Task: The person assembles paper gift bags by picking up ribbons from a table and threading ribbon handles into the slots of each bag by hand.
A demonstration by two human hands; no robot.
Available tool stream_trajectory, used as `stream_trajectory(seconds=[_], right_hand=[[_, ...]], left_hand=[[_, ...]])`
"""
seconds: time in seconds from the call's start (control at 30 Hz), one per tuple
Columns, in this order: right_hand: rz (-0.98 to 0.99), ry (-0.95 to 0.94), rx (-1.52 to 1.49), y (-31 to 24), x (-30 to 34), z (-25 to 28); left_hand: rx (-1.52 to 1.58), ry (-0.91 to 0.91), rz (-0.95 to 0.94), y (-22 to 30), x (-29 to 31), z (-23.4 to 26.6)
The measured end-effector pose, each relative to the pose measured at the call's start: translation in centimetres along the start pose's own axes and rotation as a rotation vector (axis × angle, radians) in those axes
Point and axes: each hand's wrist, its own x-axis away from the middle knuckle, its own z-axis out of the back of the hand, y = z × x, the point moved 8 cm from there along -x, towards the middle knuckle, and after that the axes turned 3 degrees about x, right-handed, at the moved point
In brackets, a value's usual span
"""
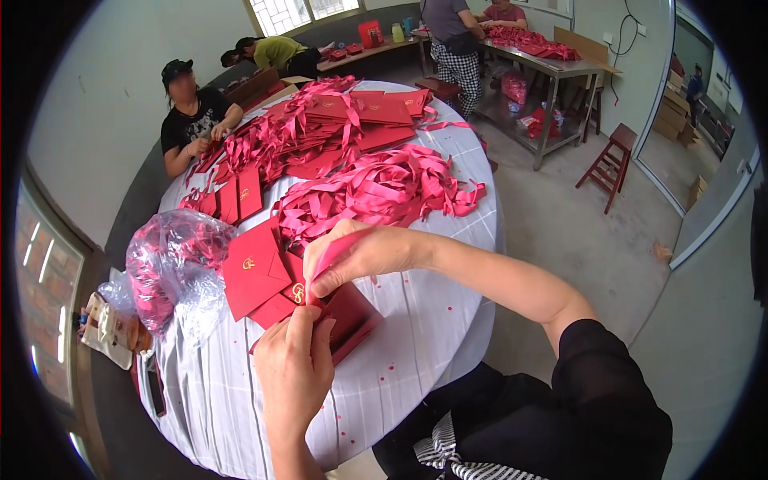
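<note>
My left hand (292,368) is closed, pinching the upper edge of an open red paper box or bag (356,324) in front of me. My right hand (356,254) pinches a pink ribbon (336,250) at the same edge, its fingertips just above the left ones. Where the ribbon meets the red paper is hidden by my fingers. Flat red envelope-like pieces (254,264) with a gold emblem lie just left of my hands. Beyond my right hand spreads a loose heap of pink ribbons (384,188).
A large pile of red pieces with ribbons (320,132) covers the far side of the round cloth-covered table (416,320). A clear plastic bag (180,264) of pink ribbon stands at left. A person (196,120) works across the table. A wooden stool (610,166) stands at right.
</note>
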Motion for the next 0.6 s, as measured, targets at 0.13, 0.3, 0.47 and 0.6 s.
stream_trajectory(seconds=[0.13,0.3,0.47,0.6], right_hand=[[0.082,0.166,0.071,0.3,-0.1,0.1],[0.072,0.307,0.047,0.4,0.4,-0.1],[0.086,0.199,0.138,-0.1,0.9,-1.1],[0.23,0.462,0.405,-1.4,1.8,-1.1]], left_hand=[[-0.022,-0.042,-0.02,0.2,-0.1,-0.1],[0.005,-0.008,-0.032,0.2,0.0,0.2],[-0.037,-0.008,-0.016,0.5,0.2,0.3],[-0.017,-0.006,0.005,-0.3,0.2,0.4]])
